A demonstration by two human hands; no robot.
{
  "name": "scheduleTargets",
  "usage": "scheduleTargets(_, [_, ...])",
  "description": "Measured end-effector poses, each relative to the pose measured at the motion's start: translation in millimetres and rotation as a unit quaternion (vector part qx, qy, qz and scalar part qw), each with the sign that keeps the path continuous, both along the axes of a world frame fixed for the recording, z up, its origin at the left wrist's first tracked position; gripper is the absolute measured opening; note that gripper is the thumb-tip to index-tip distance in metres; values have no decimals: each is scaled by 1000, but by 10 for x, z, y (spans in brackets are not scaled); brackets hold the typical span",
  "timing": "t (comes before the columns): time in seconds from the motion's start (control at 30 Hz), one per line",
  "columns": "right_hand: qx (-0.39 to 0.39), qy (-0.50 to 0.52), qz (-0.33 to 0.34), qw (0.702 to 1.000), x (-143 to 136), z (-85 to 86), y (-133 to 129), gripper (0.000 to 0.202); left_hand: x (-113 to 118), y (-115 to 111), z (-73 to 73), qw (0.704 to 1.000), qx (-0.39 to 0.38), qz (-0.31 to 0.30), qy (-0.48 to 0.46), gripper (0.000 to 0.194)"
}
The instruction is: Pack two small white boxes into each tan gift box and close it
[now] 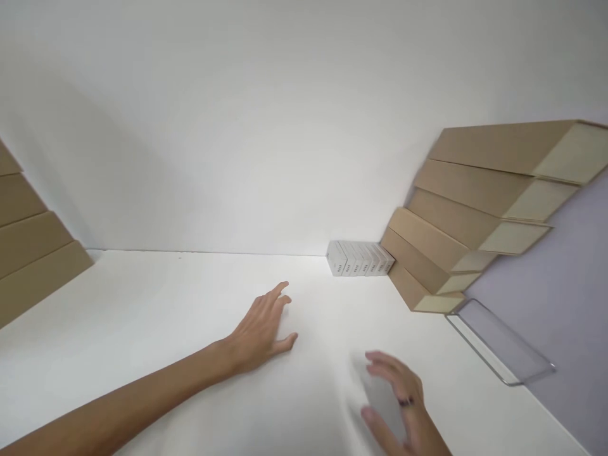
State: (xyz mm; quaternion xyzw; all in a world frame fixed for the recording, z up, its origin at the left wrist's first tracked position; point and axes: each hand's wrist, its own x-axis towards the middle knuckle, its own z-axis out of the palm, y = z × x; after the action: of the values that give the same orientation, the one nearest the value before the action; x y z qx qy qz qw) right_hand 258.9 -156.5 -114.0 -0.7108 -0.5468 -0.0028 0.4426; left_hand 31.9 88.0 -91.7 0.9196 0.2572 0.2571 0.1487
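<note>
My left hand (260, 328) is over the white tabletop (190, 316), its fingers and thumb apart and nothing between them. Lower and to the right, my right hand (396, 396) is slightly blurred, with thumb and fingers spread and empty; a dark band circles a finger or the part near it. Beyond both hands, a row of several small white boxes (361, 258) stands against the back wall, with small dark print on their fronts. Neither hand touches the boxes.
Stacked brown cardboard boxes (441, 234) with pale ends rise at the right, beside the white boxes. Another brown stack (33, 234) stands at the far left. A metal wire frame (498, 345) sticks out at the table's right edge. The white wall (237, 126) runs behind.
</note>
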Motion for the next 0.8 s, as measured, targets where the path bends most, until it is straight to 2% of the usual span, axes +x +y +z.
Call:
scheduleTargets(0.07, [-59,49,7,997,210,160,356,44,294,51,-41,1000,0,3,2,48])
scheduleTargets(0.13, [-52,57,-33,996,453,235,820,59,439,94,-103,1000,-18,17,-10,48])
scheduleTargets(0.23, [-32,56,-118,991,751,198,1551,82,434,150,-220,998,-45,16,-44,49])
scheduleTargets(0.3, [-19,51,-171,984,847,151,1942,82,362,184,-294,996,-49,4,-77,51])
scheduleTargets(0.37, [-8,46,-207,977,868,132,2207,79,297,207,-351,993,-55,8,-101,53])
scheduleTargets(0.47, [2,45,-255,966,853,139,2400,76,261,214,-401,992,-62,15,-108,55])
scheduleTargets(0.57, [4,49,-285,957,867,130,2465,74,282,200,-417,992,-58,3,-109,54])
scheduleTargets(0.7, [3,51,-298,953,893,85,2510,72,319,181,-406,993,-49,-7,-106,51])
scheduleTargets(0.8, [8,50,-281,958,872,67,2535,75,333,178,-386,994,-42,-13,-103,49])
